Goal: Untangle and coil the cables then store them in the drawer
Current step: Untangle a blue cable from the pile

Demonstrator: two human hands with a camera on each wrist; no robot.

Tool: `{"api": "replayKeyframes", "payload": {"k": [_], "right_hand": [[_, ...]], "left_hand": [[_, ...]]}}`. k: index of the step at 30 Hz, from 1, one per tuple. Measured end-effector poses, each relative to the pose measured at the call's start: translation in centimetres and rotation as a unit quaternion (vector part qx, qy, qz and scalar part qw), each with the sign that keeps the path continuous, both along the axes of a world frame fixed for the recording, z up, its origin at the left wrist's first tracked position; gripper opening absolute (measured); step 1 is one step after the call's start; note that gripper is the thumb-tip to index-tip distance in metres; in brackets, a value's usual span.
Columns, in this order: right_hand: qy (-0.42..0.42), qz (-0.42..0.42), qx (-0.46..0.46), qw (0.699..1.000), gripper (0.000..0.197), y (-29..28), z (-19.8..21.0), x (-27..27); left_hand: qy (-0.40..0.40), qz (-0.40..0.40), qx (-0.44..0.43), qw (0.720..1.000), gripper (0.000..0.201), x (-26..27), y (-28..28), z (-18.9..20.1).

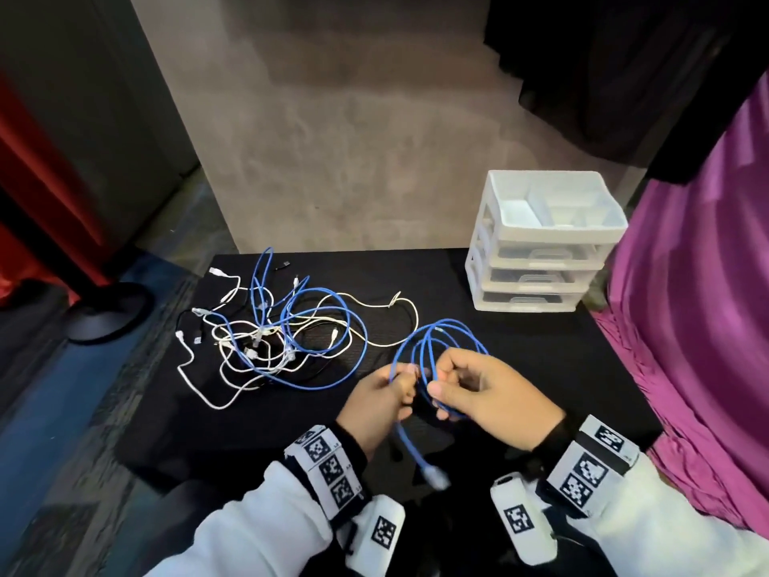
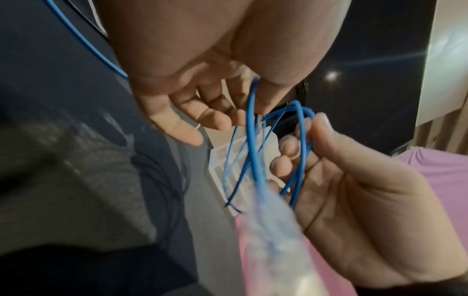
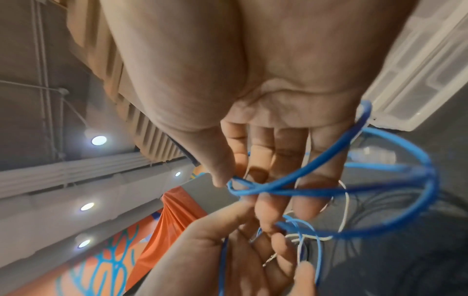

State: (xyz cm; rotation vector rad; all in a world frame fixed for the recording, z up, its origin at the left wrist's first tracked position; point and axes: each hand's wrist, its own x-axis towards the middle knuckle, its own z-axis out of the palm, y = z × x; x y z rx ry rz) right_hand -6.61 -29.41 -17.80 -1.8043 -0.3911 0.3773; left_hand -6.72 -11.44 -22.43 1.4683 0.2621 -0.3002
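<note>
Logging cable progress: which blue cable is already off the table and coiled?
The blue cable looped between the left hand and right hand. The other blue cable lies tangled with white cables on the table.

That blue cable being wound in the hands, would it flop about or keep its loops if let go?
Probably springy: the blue cable stands in open, rounded loops above both hands. Released, the coil would likely loosen, since only the fingers hold its strands together. Its free end with the clear plug hangs straight down, so it bends easily and seems light.
</note>
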Motion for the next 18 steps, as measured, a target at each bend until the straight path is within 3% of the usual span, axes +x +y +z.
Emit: {"api": "replayKeyframes", "payload": {"k": [3, 5, 8, 12, 15, 18], "right_hand": [[-0.052, -0.057, 0.013, 0.997, 0.017, -0.5, 0.8, 0.5], [-0.073, -0.152, 0.049, 0.985, 0.022, -1.8, 1.3, 1.3], [-0.072, -0.304, 0.135, 0.94, 0.029, -5.4, 2.2, 3.1], [-0.022, -0.417, 0.243, 0.875, 0.031, -9.9, 3.1, 5.2], [-0.02, -0.449, 0.267, 0.853, 0.029, -12.0, 3.4, 5.7], [-0.023, -0.435, 0.252, 0.864, 0.029, -12.1, 3.4, 5.8]], "left_hand": [[0.008, 0.078, -0.089, 0.993, 0.022, 0.4, 1.8, 0.9], [0.006, 0.145, -0.131, 0.981, 0.021, 0.7, 4.1, 1.3], [0.015, 0.201, -0.123, 0.972, 0.022, 0.8, 9.4, 1.7], [0.018, 0.212, -0.098, 0.972, 0.023, 0.4, 15.4, 2.1], [0.013, 0.232, -0.085, 0.969, 0.022, 0.1, 18.0, 2.5], [0.01, 0.216, -0.05, 0.975, 0.021, -0.5, 18.5, 2.7]]}}
